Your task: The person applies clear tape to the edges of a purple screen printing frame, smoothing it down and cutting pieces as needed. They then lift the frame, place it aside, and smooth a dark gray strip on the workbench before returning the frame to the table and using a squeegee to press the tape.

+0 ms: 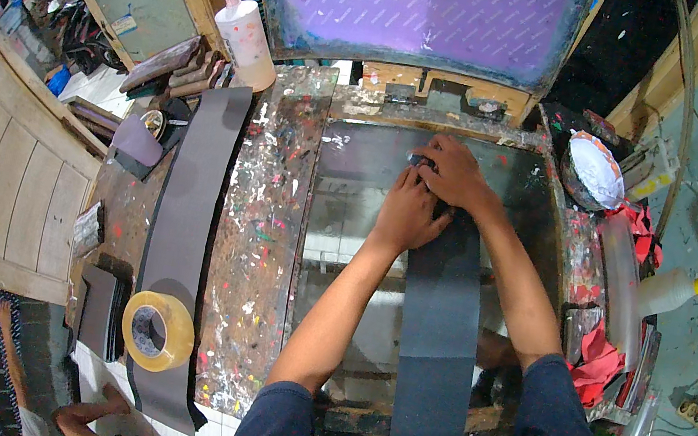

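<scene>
A long dark grey strip (443, 308) of sheet material lies on the glass plate (347, 310), running from its far part toward my body. Both my hands meet at the strip's far end. My left hand (412, 212) rests there with its fingers pointing away from me and its thumb held out to the right. Just beyond it, my right hand (453, 175) has bent fingers drawn together, their tips close to the left fingertips. Whatever lies under those right fingertips is mostly hidden; only a small dark bit shows.
A framed purple screen (430, 10) stands tilted at the back. At left, a stack of grey strips (198, 183) bears a tape roll (157, 332), near a plastic bottle (246, 44). Right, a bowl (595, 171) and red cloth (597, 361). Another person's arm (90, 415) shows lower left.
</scene>
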`<state>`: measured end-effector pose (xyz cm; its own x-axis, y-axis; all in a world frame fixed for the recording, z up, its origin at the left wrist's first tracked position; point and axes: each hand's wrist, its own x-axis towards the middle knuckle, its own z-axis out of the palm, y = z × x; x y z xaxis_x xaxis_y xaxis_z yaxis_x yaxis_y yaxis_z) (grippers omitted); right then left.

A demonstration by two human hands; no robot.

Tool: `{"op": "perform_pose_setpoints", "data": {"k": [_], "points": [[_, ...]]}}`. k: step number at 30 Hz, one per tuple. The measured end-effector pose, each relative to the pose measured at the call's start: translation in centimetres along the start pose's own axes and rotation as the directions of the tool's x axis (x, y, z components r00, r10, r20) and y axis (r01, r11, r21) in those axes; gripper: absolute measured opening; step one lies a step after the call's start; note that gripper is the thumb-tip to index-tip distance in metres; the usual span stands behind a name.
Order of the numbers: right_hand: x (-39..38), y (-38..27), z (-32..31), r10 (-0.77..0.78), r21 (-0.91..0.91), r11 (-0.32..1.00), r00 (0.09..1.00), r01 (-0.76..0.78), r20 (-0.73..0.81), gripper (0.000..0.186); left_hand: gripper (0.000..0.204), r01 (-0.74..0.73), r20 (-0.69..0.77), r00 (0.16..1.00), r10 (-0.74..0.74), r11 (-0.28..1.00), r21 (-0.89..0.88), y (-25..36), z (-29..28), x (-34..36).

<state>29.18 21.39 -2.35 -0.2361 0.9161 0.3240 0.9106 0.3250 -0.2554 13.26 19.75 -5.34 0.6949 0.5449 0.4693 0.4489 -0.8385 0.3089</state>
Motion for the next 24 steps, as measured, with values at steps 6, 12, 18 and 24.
{"op": "perform_pose_setpoints", "data": {"k": [6,12,18,24], "points": [[-0.3,-0.3,-0.4,0.021,-0.044,0.999,1.0,-0.021,0.0,0.037,0.056,0.021,0.039,0.999,-0.02,0.999,-0.035,0.1,-0.2,0.0],[-2.4,1.8,-3.2,0.112,-0.005,0.993,0.948,-0.118,-0.299,0.035,0.058,0.028,-0.063,0.998,-0.029,0.999,-0.021,0.0,0.4,-0.2],[-9.4,9.3,-13.6,0.278,-0.315,0.811,0.799,-0.493,-0.534,0.043,0.059,0.032,-0.029,0.999,-0.033,0.999,-0.039,0.4,-0.2,0.1],[-14.0,12.5,-15.1,0.536,-0.431,0.64,0.771,-0.637,-0.344,0.074,0.059,0.044,-0.008,0.999,-0.044,0.999,0.0,0.2,-0.3,0.0]]}}
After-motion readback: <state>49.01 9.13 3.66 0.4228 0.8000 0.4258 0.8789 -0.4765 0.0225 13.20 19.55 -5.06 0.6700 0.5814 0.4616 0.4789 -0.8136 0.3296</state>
